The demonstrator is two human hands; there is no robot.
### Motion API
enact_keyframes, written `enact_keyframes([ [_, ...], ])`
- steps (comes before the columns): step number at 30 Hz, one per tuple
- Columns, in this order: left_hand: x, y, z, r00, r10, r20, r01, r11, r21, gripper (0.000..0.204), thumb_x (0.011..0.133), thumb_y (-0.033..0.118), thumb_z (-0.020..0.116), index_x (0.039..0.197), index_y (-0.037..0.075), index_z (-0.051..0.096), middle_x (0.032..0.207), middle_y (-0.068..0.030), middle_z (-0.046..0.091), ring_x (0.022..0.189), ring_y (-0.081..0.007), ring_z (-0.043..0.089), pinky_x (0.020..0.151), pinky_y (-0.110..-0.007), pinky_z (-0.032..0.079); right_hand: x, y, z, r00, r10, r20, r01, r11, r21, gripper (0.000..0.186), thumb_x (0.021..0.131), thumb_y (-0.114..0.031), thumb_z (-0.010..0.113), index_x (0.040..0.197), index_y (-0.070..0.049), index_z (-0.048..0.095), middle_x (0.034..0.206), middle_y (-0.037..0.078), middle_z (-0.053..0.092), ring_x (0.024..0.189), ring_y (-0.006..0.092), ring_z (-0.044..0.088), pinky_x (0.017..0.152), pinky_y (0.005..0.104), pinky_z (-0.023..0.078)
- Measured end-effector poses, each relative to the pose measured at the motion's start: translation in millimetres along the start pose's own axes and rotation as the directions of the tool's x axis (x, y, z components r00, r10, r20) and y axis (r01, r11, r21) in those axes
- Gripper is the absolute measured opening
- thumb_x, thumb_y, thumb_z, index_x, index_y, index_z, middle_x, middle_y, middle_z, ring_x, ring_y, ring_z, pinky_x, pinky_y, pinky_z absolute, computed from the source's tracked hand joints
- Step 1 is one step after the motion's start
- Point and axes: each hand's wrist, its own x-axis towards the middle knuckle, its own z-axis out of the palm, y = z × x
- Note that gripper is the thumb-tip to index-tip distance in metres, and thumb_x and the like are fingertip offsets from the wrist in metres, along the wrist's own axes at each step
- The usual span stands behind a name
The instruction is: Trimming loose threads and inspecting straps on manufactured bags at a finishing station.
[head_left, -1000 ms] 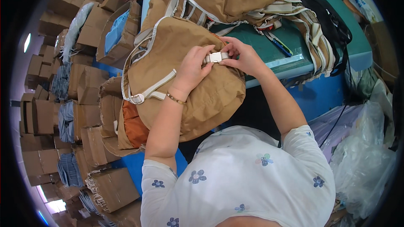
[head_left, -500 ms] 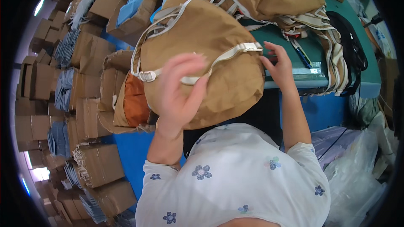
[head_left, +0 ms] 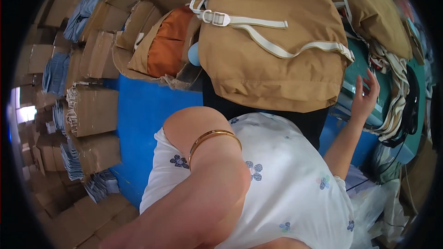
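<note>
A tan backpack (head_left: 277,78) lies in front of me, partly over the table's near edge. A cream webbing strap (head_left: 284,55) curves across it, from a white buckle (head_left: 216,18) at the upper left to another buckle (head_left: 347,53) at the right edge. My left arm is folded back over my chest, a gold bangle at its wrist. My left hand (head_left: 194,203) looms close at the lower edge, off the backpack, its fingers hidden. Just right of the backpack, my right hand (head_left: 368,97) is open with fingers apart, holding nothing.
Another tan bag (head_left: 369,9) lies at the far right on the green table, beside bunched cream straps (head_left: 399,83) and a black item (head_left: 411,106). At the left, a torn cardboard box (head_left: 122,60) holds orange fabric (head_left: 171,46). Stacked cartons (head_left: 97,110) line the blue floor (head_left: 143,129).
My left hand has lifted off the backpack and swung back toward the lower edge. My right hand has moved away from the right buckle. The whole view has shifted.
</note>
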Motion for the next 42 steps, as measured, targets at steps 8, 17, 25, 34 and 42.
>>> enact_keyframes([
  [8,-1,2,-9,0.991,0.096,-0.094,-0.096,0.995,-0.001,0.038,0.095,0.033,0.045,0.108,0.0,0.058,0.107,-0.0116,0.059,0.101,-0.0238,0.06,0.091,-0.033,0.048,-6,-51,7,0.991,-0.124,0.041,0.125,0.992,-0.011,0.031,0.085,-0.005,0.065,0.115,-0.008,0.06,0.119,0.009,0.053,0.095,0.0167,0.055,0.074,0.0266,0.051],
  [17,-81,7,-151,0.95,-0.295,-0.1,0.216,0.396,0.892,0.029,0.095,0.024,0.049,0.112,0.001,0.048,0.12,-0.0146,0.051,0.108,-0.0227,0.053,0.092,-0.032,0.043,-28,-109,44,0.939,-0.271,0.213,0.236,0.956,0.174,0.038,0.075,0.007,0.066,0.11,-0.005,0.061,0.114,0.014,0.057,0.101,0.0291,0.057,0.079,0.0322,0.05],
  [25,-141,26,-253,-0.027,-0.539,-0.842,0.98,-0.179,0.083,0.044,0.095,0.029,0.054,0.125,-0.003,0.051,0.122,-0.0094,0.056,0.111,-0.0183,0.051,0.095,-0.031,0.039,-31,-106,75,0.855,-0.398,0.333,0.389,0.916,0.096,0.045,0.075,-0.006,0.069,0.119,-0.009,0.059,0.105,0.012,0.059,0.092,0.0288,0.057,0.079,0.0363,0.049],
  [34,-116,-5,-236,0.197,-0.61,-0.767,0.963,0.267,0.035,0.051,0.086,-0.007,0.056,0.132,0.004,0.037,0.1,-0.0073,0.059,0.098,-0.0192,0.06,0.085,-0.032,0.051,-27,-99,85,0.869,-0.337,0.363,0.377,0.925,-0.043,0.045,0.079,-0.012,0.067,0.122,-0.007,0.055,0.107,0.012,0.06,0.094,0.0294,0.056,0.084,0.0375,0.046],
  [42,-123,-3,-169,0.199,-0.729,-0.655,0.964,0.266,-0.004,0.042,0.09,-0.005,0.051,0.131,0.004,0.044,0.112,-0.0106,0.058,0.106,-0.0265,0.06,0.088,-0.035,0.052,-23,-98,82,0.883,-0.284,0.375,0.3,0.954,0.015,0.046,0.079,-0.01,0.067,0.122,-0.003,0.053,0.107,0.012,0.061,0.095,0.0299,0.057,0.084,0.0363,0.046],
])
